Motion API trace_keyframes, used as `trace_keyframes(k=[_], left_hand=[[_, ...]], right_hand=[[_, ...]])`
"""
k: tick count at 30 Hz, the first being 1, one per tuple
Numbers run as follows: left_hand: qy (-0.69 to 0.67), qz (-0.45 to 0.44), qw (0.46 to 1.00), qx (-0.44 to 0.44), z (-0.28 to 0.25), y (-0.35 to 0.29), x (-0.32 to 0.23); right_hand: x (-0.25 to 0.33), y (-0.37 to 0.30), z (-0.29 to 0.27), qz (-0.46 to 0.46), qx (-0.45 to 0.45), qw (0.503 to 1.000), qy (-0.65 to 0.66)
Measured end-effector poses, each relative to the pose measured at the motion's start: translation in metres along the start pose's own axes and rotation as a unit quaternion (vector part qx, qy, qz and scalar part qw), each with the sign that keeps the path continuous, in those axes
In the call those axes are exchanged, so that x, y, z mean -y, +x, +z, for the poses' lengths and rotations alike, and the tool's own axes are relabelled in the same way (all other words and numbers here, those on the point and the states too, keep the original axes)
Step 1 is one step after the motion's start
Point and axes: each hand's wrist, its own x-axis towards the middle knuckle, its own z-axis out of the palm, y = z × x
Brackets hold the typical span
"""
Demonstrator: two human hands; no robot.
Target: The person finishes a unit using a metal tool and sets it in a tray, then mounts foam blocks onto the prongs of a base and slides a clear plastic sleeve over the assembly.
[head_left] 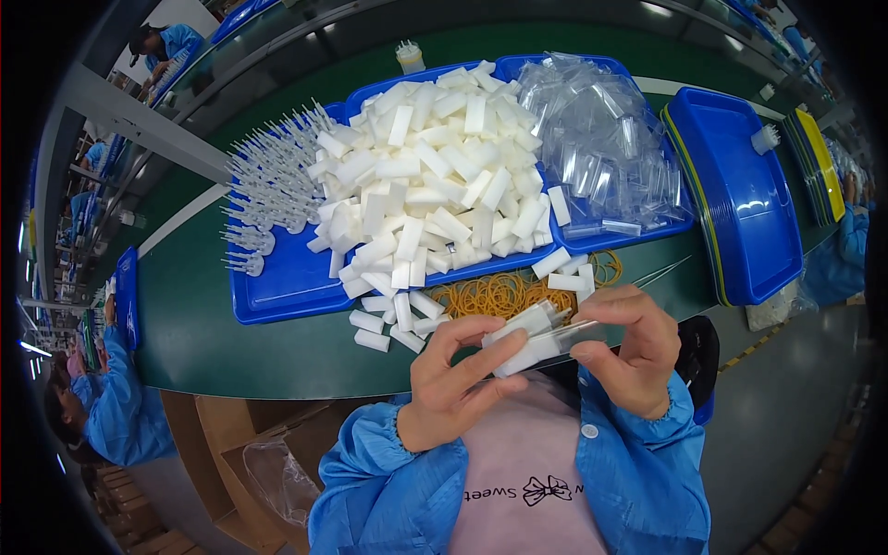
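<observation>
My left hand (458,377) is closed on a pair of white foam blocks (532,351), held side by side above the table's near edge. My right hand (636,344) pinches a clear plastic sleeve (585,334) between thumb and fingers. The sleeve meets the right end of the nearer block; how far it covers the block is hard to make out. Just beyond my hands lies a heap of tan rubber bands (490,294), with loose white blocks (372,340) beside it.
Blue trays hold a large pile of white blocks (435,166), clear plastic sleeves (601,139) and white thin-tipped parts (277,176). Stacked blue trays (740,203) stand at the right. Tweezers (661,270) lie near my right hand. A cardboard box (231,444) sits below the table edge. Co-workers (120,407) sit farther off.
</observation>
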Motion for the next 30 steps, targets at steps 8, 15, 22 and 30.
trace_keyframes(k=[8,15,22,30], left_hand=[[-0.406,-0.199,0.889,0.075,0.007,0.006,0.004],[-0.617,-0.407,0.654,0.161,0.012,0.008,0.021],[-0.634,-0.396,0.644,0.162,0.013,0.005,0.020],[-0.623,-0.401,0.653,0.157,0.010,0.006,0.018]], right_hand=[[-0.015,0.015,-0.010,0.063,0.042,0.995,0.064],[0.004,0.011,-0.002,-0.036,0.098,0.989,-0.102],[0.005,0.006,0.008,-0.040,0.231,0.964,-0.127],[-0.004,0.007,0.014,-0.064,0.179,0.974,-0.126]])
